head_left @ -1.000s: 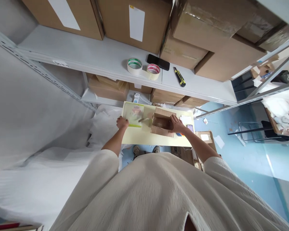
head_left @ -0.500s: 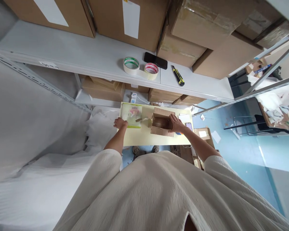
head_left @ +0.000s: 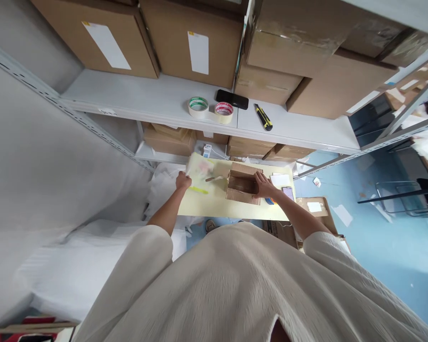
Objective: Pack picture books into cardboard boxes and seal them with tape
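A small open cardboard box (head_left: 243, 187) stands on a pale yellow table (head_left: 214, 206). My right hand (head_left: 263, 185) grips the box's right wall, fingers curled over its rim. My left hand (head_left: 183, 181) is closed on the near left corner of a flat clear packet (head_left: 199, 173) with a green edge and a pink picture. The packet is lifted off the table at a tilt and blurred by motion. A strip of tape or flap (head_left: 216, 178) sticks out from the box's left side.
On the grey shelf (head_left: 157, 102) above lie two tape rolls (head_left: 209, 107), a black phone (head_left: 232, 99) and a yellow-black utility knife (head_left: 263, 117), under large cardboard boxes (head_left: 192, 38). A phone (head_left: 288, 193) and papers lie on the table's right end. White plastic sheeting (head_left: 74, 247) lies to the left.
My left hand has closed on the packet and raised it off the table, tilting it. My right hand stays on the box. My view has shifted slightly.
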The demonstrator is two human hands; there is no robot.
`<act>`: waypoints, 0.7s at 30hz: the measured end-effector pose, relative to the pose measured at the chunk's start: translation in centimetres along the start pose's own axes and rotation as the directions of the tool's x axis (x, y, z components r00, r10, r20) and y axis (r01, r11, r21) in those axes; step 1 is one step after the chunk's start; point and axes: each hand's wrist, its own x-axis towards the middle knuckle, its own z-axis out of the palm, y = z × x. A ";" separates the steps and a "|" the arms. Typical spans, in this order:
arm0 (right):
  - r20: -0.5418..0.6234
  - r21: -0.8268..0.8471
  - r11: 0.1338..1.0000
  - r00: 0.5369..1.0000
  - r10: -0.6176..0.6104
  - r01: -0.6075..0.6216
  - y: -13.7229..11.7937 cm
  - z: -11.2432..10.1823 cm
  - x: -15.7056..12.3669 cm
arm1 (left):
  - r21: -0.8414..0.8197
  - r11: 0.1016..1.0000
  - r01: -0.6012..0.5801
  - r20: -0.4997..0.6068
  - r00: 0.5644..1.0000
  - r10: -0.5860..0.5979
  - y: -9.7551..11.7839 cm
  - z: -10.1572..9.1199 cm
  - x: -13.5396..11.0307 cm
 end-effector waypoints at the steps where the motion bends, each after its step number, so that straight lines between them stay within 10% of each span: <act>1: -0.005 0.004 1.000 1.000 -0.008 0.008 0.1 0.1 0.1 | 0.007 1.000 -0.015 -0.032 0.999 0.015 0.2 -0.8 -0.5; 12: -0.121 0.130 0.984 0.987 -0.106 0.121 1.1 1.6 0.1 | -0.006 0.907 -0.421 -0.284 0.871 0.402 3.8 -10.9 -6.4; 16: -0.180 0.156 0.976 0.976 -0.125 0.154 1.0 2.0 -0.7 | -0.106 0.808 -0.580 -0.237 0.804 0.546 8.8 -8.5 -8.6; 21: -0.209 0.181 0.980 0.977 -0.048 0.087 0.6 2.5 -1.5 | -0.199 0.717 -0.668 -0.121 0.743 0.658 14.1 -0.3 -11.0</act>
